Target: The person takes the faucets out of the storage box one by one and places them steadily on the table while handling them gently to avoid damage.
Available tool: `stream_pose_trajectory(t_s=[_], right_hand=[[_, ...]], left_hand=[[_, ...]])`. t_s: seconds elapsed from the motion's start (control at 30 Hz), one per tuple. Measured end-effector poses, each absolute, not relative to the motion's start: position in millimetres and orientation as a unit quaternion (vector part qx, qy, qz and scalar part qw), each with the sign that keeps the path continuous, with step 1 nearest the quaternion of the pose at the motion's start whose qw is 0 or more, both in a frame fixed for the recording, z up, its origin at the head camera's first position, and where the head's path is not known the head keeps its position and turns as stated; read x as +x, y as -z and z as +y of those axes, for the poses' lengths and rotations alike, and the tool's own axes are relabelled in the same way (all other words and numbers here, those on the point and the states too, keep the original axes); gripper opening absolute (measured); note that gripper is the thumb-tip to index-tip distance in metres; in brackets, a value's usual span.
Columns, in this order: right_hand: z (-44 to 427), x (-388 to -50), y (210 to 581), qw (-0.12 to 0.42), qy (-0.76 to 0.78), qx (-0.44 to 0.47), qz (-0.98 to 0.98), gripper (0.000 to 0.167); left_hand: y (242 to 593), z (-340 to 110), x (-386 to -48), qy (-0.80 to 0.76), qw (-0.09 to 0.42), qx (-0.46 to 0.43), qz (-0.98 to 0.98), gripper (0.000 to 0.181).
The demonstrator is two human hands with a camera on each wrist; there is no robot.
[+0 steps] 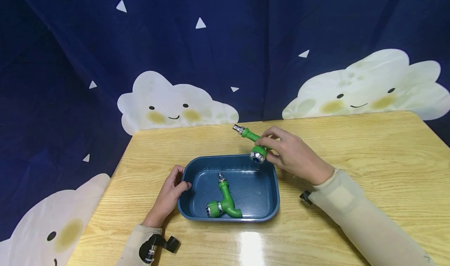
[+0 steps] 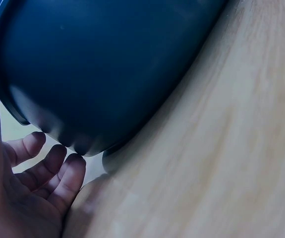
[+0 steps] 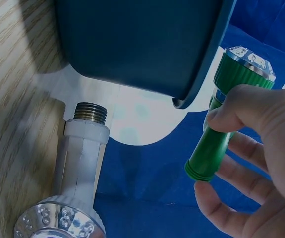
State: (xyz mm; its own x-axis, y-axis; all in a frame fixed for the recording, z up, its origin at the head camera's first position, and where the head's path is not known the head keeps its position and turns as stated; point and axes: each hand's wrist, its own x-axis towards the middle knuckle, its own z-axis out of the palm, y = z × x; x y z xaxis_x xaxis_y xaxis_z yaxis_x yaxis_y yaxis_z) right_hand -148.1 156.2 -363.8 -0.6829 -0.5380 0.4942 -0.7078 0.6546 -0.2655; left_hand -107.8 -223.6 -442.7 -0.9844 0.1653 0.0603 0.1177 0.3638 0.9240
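A dark blue plastic basin (image 1: 246,218) sits on the wooden table. Inside it lies a green tap (image 1: 226,197) with a ribbed knob and a metal threaded end. My left hand (image 1: 171,193) grips the basin's left rim, thumb over the inside and fingers against the outer wall (image 2: 107,64). Above the basin's far right corner, my right hand (image 1: 290,150) holds a second green tap (image 1: 259,152) between thumb and fingers, its metal end pointing up and left. The right wrist view shows this tap's green body (image 3: 206,153) and silver-capped knob, clear of the basin.
In the right wrist view a whitish tap (image 3: 80,158) with a threaded end is near the table surface; my right arm hides that spot in the head view. A navy curtain (image 1: 225,55) with smiling clouds hangs behind the wooden table (image 1: 393,164).
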Motion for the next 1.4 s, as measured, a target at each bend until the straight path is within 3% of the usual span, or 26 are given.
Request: stream_pose_trajectory(t_s=[1.4], right_hand=[[168, -156, 367, 0.199, -0.226, 0.324, -0.897, 0.033]], left_hand=[[442, -223, -107, -0.554, 0.021, 0.081, 0.829, 0.025]])
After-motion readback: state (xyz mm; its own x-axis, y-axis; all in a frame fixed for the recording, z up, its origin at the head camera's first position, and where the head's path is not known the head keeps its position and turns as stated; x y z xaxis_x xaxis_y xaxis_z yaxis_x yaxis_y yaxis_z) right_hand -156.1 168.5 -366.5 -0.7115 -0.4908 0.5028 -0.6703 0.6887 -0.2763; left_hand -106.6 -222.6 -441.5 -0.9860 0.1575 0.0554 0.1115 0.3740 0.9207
